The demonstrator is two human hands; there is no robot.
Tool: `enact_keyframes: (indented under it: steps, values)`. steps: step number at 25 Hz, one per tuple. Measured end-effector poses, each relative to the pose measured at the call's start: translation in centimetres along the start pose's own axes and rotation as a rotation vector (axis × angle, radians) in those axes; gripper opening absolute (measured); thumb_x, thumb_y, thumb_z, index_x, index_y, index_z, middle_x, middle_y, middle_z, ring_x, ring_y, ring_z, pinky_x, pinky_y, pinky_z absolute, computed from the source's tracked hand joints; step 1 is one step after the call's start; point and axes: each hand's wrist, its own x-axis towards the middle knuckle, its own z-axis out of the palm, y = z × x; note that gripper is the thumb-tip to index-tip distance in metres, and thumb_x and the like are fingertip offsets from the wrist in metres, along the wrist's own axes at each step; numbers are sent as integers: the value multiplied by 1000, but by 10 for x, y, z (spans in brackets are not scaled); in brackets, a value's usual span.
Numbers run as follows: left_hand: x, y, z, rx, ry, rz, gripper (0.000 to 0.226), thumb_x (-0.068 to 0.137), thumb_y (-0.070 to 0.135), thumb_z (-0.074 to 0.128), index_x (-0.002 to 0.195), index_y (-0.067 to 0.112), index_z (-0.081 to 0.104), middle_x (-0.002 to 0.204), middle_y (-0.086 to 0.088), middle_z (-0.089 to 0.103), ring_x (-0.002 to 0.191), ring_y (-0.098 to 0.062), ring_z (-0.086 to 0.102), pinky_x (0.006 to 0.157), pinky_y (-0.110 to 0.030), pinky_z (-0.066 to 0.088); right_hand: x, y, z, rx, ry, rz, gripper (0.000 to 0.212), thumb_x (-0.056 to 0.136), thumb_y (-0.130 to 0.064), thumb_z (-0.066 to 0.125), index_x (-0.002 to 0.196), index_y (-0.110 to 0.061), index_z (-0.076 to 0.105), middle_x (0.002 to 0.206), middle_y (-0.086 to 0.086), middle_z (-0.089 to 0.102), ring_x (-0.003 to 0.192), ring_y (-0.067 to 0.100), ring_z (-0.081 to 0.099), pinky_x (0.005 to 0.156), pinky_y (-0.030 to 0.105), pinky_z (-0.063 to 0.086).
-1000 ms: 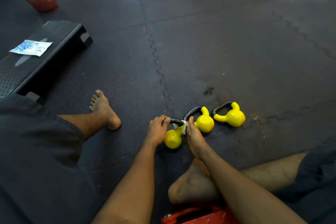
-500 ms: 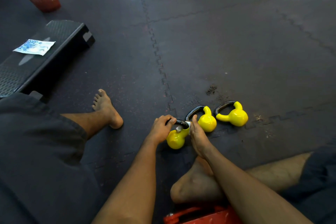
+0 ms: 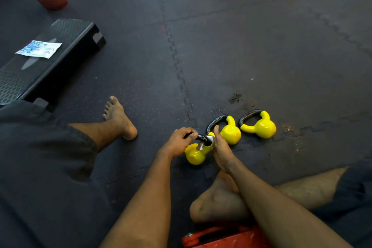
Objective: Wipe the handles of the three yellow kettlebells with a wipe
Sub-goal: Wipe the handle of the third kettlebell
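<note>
My left hand (image 3: 178,141) grips the handle (image 3: 202,138) of the nearest kettlebell (image 3: 194,155), which runs crosswise to my right hand (image 3: 221,148), fingers pinching the wipe (image 3: 209,138) round it.

No text can be read; the print on the packet (image 3: 38,49) is too blurred.

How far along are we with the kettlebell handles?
Done: nothing shows as finished; a wiped handle would look no different. In hand: the left hand grips the handle of the near kettlebell while the right hand holds the wipe against it. Left: probably the middle kettlebell and right kettlebell, lying on the mat with neither hand gripping them.
</note>
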Motion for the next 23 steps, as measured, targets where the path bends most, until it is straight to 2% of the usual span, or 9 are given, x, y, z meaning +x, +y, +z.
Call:
enact_keyframes:
  steps: [3, 5, 6, 8, 10, 12, 16, 20, 23]
  values:
    - [6, -3, 12, 83, 166, -69, 24, 98, 35, 46, 98, 21, 65, 99, -9, 63, 97, -26, 54, 84, -35, 39, -7, -3, 9, 117, 7, -27, 72, 99, -59, 22, 96, -6, 70, 87, 7, 73, 91, 18, 64, 95, 30, 42]
    - [8, -6, 19, 126, 237, -99, 25, 100, 33, 43, 96, 18, 62, 100, -10, 63, 97, -30, 54, 82, -35, 35, -4, 0, 12, 164, 16, -38, 69, 101, -54, 23, 119, -2, 63, 112, 10, 71, 110, 21, 63, 102, 32, 42]
    - [7, -8, 19, 129, 245, -90, 25, 100, 33, 42, 96, 18, 61, 99, -11, 63, 96, -30, 55, 81, -35, 35, -4, -1, 13, 157, 30, -41, 69, 100, -55, 22, 121, -1, 61, 113, 11, 69, 108, 19, 63, 101, 32, 44]
    - [3, -10, 12, 98, 197, -47, 24, 100, 33, 44, 97, 19, 63, 94, -8, 62, 94, -27, 55, 81, -35, 37, -2, -3, 10, 110, 22, -31, 72, 98, -60, 20, 108, -4, 65, 94, 10, 69, 85, 13, 64, 88, 30, 45]
    - [0, -7, 6, 60, 124, -10, 23, 99, 34, 47, 101, 21, 66, 88, -3, 58, 91, -23, 54, 78, -32, 38, 4, 0, 3, 72, 32, -11, 80, 95, -66, 20, 101, -2, 68, 86, 17, 64, 79, 17, 61, 84, 31, 45]
    - [0, -2, 8, 68, 131, 1, 23, 98, 35, 48, 101, 22, 67, 88, -2, 57, 91, -24, 53, 77, -31, 38, 6, 2, 4, 79, 49, -9, 84, 90, -73, 25, 103, -2, 70, 96, 22, 66, 91, 25, 61, 96, 38, 44]
    - [2, -1, 24, 128, 287, -67, 27, 98, 39, 43, 96, 22, 63, 95, -9, 64, 93, -29, 56, 81, -38, 42, 12, 15, 9, 165, 160, -34, 56, 91, -65, 42, 107, -17, 67, 115, 4, 67, 120, 13, 54, 117, 38, 27]
    - [-2, -2, 23, 21, 398, -133, 27, 99, 36, 44, 92, 16, 62, 89, -13, 66, 87, -31, 59, 68, -35, 41, 8, 23, 10, 42, 181, -26, 88, 73, -82, 50, 134, -20, 54, 134, -2, 58, 127, 15, 51, 115, 42, 31]
    - [-6, -5, 18, -24, 433, -187, 29, 99, 33, 45, 91, 11, 62, 84, -18, 65, 83, -33, 58, 63, -31, 31, 7, 19, 14, 37, 166, -97, 82, 74, -74, 59, 132, -15, 57, 135, -1, 57, 128, 12, 50, 116, 39, 31]
